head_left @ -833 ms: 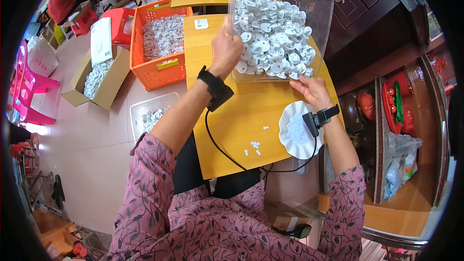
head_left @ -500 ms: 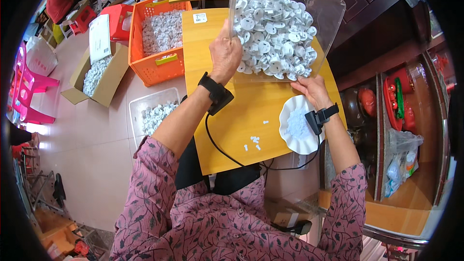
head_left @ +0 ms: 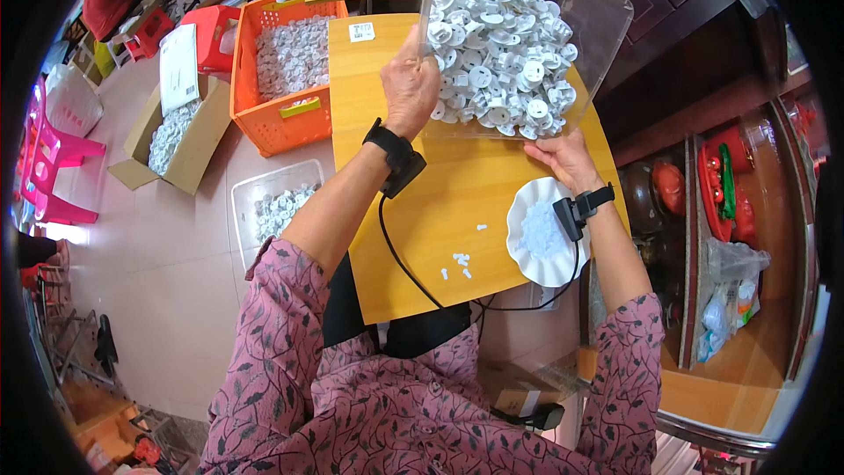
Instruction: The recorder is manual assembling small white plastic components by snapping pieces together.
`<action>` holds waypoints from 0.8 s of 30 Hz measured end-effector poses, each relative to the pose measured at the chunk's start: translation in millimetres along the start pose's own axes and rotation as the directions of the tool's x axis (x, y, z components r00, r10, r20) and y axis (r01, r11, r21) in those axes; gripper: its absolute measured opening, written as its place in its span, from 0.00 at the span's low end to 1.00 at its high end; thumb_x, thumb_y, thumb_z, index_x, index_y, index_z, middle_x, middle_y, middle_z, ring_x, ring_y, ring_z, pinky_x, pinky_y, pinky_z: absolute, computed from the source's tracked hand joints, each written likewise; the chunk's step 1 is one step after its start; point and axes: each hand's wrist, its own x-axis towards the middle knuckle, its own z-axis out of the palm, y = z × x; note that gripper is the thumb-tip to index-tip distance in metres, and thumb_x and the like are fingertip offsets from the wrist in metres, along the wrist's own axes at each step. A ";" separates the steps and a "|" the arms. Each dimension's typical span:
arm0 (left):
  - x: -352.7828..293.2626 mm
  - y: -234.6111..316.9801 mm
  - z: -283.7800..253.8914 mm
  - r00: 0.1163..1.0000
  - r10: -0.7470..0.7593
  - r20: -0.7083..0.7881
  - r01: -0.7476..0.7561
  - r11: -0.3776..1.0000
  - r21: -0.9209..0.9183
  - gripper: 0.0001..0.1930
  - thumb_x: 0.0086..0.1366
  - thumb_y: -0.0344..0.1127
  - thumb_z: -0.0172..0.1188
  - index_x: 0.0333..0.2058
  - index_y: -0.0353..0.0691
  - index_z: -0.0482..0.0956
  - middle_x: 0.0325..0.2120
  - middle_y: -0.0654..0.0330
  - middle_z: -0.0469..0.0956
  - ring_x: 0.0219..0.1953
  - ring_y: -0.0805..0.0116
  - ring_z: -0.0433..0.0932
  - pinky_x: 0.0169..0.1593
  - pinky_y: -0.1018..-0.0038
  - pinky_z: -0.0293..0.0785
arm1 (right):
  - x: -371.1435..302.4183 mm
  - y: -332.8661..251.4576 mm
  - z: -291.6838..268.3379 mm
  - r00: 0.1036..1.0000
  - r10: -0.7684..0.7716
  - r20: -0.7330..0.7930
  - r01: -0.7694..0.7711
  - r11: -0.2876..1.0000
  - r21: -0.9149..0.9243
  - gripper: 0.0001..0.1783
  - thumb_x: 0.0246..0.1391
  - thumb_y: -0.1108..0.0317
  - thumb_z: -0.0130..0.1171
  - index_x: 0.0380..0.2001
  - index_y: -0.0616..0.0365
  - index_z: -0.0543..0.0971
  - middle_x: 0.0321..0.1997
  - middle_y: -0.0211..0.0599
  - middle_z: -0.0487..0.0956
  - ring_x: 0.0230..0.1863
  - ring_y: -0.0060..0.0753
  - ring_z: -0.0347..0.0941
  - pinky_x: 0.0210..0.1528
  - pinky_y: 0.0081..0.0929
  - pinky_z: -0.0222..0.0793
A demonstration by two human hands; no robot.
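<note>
A clear plastic box (head_left: 602, 22) full of small white round plastic parts (head_left: 501, 48) is tilted over the far part of the yellow table (head_left: 413, 246). My left hand (head_left: 411, 84) grips the box's left side, fingers wrapped round its edge. At the near right corner my right hand (head_left: 567, 158) holds the box from below; its fingertips are partly hidden under it. Close to my right wrist stands a white wavy-rimmed plate (head_left: 519, 251) with a heap of tiny pale pieces (head_left: 543, 230). Several small white pegs (head_left: 462, 259) lie loose near the table's front edge.
On the floor to the left are an orange crate (head_left: 281, 123) of white parts, a clear tub (head_left: 237, 211) and a cardboard box (head_left: 198, 145). A pink stool (head_left: 57, 158) stands farther left. Shelves (head_left: 690, 299) flank the table's right side. A black cable (head_left: 400, 266) runs between my wrists.
The box has risen slightly away from me, and the parts in it have shifted. Both hands still hold it.
</note>
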 end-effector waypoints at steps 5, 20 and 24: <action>4.3 -13.4 6.1 0.999 -0.037 -0.017 0.037 0.999 -0.022 0.24 0.58 0.29 0.48 0.55 0.47 0.75 0.29 0.43 0.78 0.31 0.46 0.79 0.38 0.62 0.75 | 11.6 8.5 -3.2 1.000 -0.006 -0.014 0.006 1.000 0.010 0.33 0.46 0.91 0.57 0.50 0.68 0.50 0.53 0.51 0.71 0.49 0.47 0.77 0.50 0.44 0.82; -26.6 -43.0 7.7 0.963 -0.269 0.032 0.270 0.963 -0.030 0.19 0.72 0.43 0.51 0.57 0.45 0.74 0.39 0.48 0.81 0.42 0.52 0.80 0.47 0.67 0.73 | 19.8 -5.4 3.7 0.998 0.011 -0.054 -0.010 1.000 0.014 0.23 0.46 0.88 0.59 0.45 0.73 0.62 0.42 0.46 0.73 0.40 0.41 0.77 0.46 0.40 0.83; -28.6 -52.9 9.5 0.976 -0.209 0.057 0.215 0.963 -0.162 0.21 0.74 0.41 0.51 0.62 0.47 0.70 0.49 0.53 0.80 0.50 0.66 0.78 0.53 0.73 0.71 | 25.0 5.8 -7.1 0.993 0.100 -0.059 -0.101 0.995 -0.025 0.25 0.47 0.88 0.60 0.50 0.67 0.69 0.47 0.43 0.76 0.41 0.38 0.79 0.44 0.32 0.82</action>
